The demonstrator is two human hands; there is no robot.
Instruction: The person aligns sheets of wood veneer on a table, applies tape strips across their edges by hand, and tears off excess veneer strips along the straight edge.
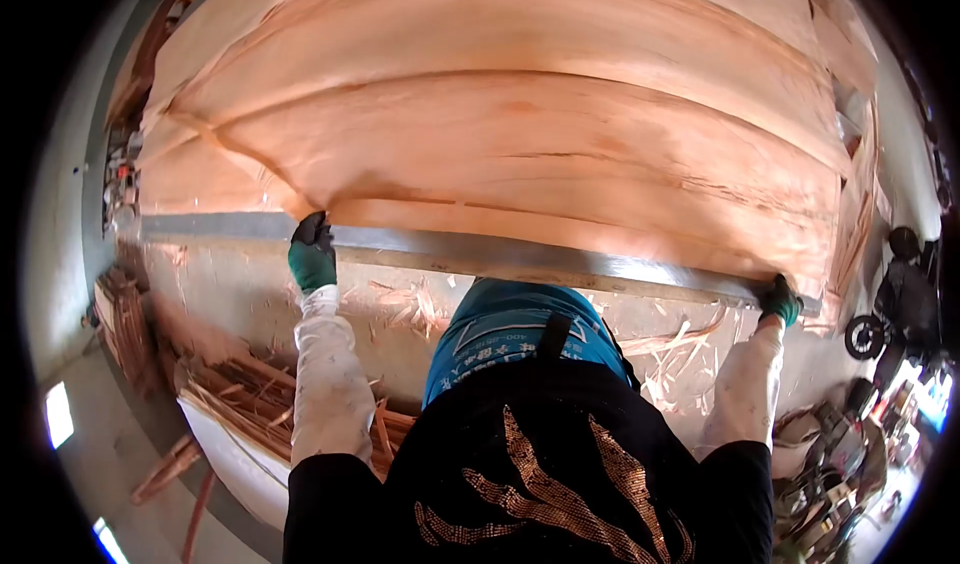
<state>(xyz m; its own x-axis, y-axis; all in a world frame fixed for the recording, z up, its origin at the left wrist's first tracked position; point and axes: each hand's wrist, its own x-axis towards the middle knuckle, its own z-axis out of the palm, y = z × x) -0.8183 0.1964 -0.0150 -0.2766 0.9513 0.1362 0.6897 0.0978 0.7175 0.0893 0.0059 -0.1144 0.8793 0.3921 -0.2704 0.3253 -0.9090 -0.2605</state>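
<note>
A broad, thin sheet of reddish wood veneer [560, 154] lies before me, with a long wavy ridge across it and small splits toward the right. Its near side meets the grey metal strip along the table edge [480, 250]. My left hand [313, 251], in a green and black glove, is closed on the near edge of the veneer, where a narrow folded strip runs up to the left. Far to the right, my gloved right hand [780, 302] is closed on the sheet's near right corner, its fingers partly hidden.
Long wood strips and scraps [245, 394] are piled at lower left beside a white board [230, 464]. Shavings [425, 309] litter the floor under the table edge. A dark wheeled vehicle [895, 309] stands at right, above a heap of mixed items [825, 454].
</note>
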